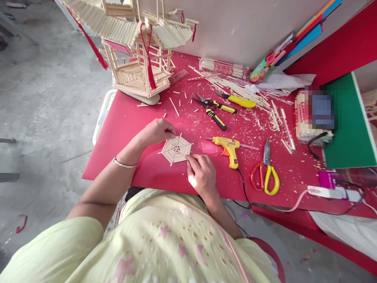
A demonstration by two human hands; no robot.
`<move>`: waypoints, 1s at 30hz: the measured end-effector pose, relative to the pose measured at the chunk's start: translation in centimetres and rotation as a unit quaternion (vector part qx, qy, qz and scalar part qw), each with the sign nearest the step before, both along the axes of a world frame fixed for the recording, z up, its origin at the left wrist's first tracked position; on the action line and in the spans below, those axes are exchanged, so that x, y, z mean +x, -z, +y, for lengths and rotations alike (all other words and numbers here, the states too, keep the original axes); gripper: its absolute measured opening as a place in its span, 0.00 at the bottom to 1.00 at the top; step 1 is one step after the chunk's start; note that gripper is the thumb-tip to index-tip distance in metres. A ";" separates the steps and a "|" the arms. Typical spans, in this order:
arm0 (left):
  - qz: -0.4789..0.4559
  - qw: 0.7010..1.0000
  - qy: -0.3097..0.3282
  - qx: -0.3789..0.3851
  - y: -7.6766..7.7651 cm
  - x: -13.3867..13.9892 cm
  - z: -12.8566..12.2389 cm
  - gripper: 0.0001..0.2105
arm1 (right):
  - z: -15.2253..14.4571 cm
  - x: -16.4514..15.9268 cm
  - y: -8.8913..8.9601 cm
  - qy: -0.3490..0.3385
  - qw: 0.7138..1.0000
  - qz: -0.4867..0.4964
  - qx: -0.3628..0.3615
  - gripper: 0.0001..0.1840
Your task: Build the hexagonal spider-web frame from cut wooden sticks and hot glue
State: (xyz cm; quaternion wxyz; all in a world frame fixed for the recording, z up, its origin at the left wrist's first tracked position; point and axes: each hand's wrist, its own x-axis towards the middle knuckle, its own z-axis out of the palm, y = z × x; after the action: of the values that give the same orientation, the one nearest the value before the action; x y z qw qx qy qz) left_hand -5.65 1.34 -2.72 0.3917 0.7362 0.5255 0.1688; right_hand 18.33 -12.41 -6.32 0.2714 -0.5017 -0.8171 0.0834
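Note:
A small hexagonal panel of thin wooden sticks (pixel 176 149), laid out like a spider web with spoke ends sticking out, lies on the red tabletop in front of me. At its upper left edge my left hand (pixel 157 131) is closed, fingertips pinched on the rim; whatever lies under them is partly hidden. My right hand (pixel 202 173) pinches the lower right corner between thumb and forefinger. Just to the right rests a yellow hot glue gun (pixel 226 147), its nozzle pointing toward the panel and a clear glue stick in its back.
Behind stands a wooden stick pavilion model (pixel 141 59) with red tassels. Pliers-like cutters (pixel 216 114), a yellow utility knife (pixel 238 100), scissors (pixel 266 173) and loose sticks (pixel 235 88) lie on the red table (pixel 112 149). At right are a stick bundle (pixel 302 118) and power strip (pixel 332 192).

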 end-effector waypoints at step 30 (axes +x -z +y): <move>-0.009 1.000 -0.008 -0.001 0.0 0.1 -0.2 0.09 | 0.1 0.0 0.0 0.004 1.000 0.004 0.006 0.20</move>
State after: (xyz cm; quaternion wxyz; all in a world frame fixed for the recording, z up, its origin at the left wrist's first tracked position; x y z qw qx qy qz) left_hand -5.58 1.19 -2.70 0.3957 0.7299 0.5283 0.1777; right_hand 18.32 -12.30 -6.31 0.2779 -0.5035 -0.8142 0.0797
